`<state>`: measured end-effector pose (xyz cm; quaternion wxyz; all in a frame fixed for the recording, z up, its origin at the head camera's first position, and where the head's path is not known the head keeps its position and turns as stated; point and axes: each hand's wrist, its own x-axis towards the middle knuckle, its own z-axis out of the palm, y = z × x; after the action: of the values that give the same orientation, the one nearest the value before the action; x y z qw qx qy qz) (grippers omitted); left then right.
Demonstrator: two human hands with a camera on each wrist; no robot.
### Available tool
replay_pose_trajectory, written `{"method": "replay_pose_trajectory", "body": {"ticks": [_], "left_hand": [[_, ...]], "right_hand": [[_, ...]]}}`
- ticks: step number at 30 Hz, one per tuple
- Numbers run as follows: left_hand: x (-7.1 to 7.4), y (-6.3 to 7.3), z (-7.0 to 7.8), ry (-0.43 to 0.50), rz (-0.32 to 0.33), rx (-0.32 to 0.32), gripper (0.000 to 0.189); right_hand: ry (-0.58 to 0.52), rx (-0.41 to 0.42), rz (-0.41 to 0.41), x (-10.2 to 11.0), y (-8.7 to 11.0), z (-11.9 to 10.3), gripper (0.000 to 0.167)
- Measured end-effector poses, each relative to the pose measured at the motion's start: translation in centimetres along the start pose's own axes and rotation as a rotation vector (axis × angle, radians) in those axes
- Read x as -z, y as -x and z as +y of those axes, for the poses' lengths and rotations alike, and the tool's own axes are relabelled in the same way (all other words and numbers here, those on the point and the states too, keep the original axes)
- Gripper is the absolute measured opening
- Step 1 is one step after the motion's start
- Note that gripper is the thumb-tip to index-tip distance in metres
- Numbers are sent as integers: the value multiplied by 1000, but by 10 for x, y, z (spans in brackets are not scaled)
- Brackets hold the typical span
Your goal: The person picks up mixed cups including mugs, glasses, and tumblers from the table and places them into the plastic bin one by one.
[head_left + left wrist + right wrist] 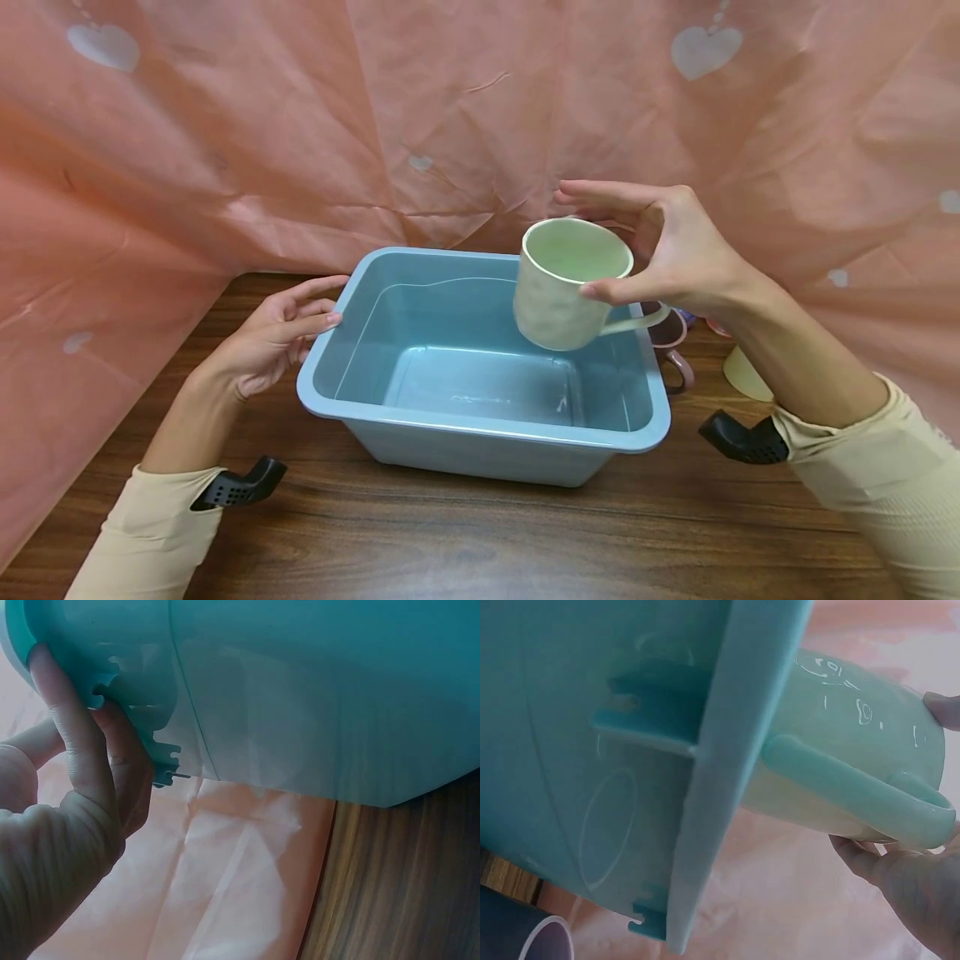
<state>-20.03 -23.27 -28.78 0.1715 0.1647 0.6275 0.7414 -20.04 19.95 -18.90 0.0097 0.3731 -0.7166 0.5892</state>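
Note:
A pale green mug (553, 312) hangs upright over the right part of a blue plastic basin (480, 422). My right hand (686, 250) grips it near the top, thumb on the near side and fingers round the far side. Its handle points right; in the right wrist view the mug (855, 727) shows beyond the basin's rim (724, 772). At the basin's left end, my left hand (273, 337) holds the rim between thumb and fingers. In the left wrist view, fingers (79, 742) reach up under that rim. Inside the basin, only the bare bottom shows.
Right of the basin stands a pinkish mug (678, 371), partly hidden. A pale yellow cup (745, 375) sits farther right, behind my right forearm. The wooden table (465, 533) ends at a pink curtain (465, 108) close behind the basin.

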Motion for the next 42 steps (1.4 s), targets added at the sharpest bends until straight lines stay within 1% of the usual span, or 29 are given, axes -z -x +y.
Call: {"method": "replay_pose_trajectory", "body": {"ticks": [8,14,17,21,25,28,33,37,42], "left_hand": [[0,-1,0,-2,1,3,53],[-1,-3,0,-10,7,8,54],[-2,-4,0,-17,8,9,55],[-3,-5,0,-15,8,10,55],[-3,-5,0,-12,10,14,55],[-4,-5,0,-14,13,16,56],[-4,-5,-1,-15,16,17,55],[-5,-5,-1,-13,17,17,55],[-6,-6,-1,-13,15,14,54]], "right_hand": [[226,-53,-52,-10,-15,-4,86],[339,-81,-77,-15,-25,0,85],[407,-83,-99,-18,-30,2,84],[499,-61,-136,-23,-36,5,83],[540,-31,-170,-27,-41,7,83],[537,-18,-192,-31,-44,9,83],[565,-19,-217,-34,-46,12,83],[601,-20,-229,-34,-47,10,83],[615,-3,-248,-33,-49,5,86]]}}
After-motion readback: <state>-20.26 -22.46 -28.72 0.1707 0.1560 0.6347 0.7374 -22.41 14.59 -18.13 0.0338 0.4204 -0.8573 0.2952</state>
